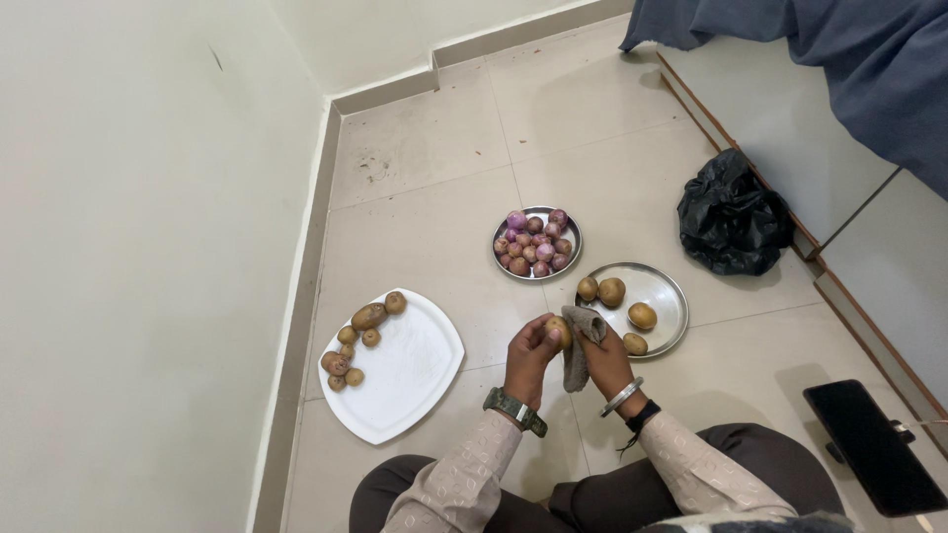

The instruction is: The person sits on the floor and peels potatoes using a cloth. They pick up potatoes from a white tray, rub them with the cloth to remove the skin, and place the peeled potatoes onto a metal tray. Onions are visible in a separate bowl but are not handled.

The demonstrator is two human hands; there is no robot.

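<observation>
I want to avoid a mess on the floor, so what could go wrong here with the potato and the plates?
The potato is pinched only at the left hand fingertips while the right hand rubs it with a grey cloth; it might slip and roll across the tiles. Potatoes on the white plate crowd its far edge and could tumble off. The phone lies near the knee, perhaps easily knocked.

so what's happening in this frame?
A person sits on the tiled floor. The left hand holds a potato while the right hand presses a grey cloth against it. Four potatoes lie on a steel plate, more on a white tray, and small onions fill a steel bowl.
</observation>
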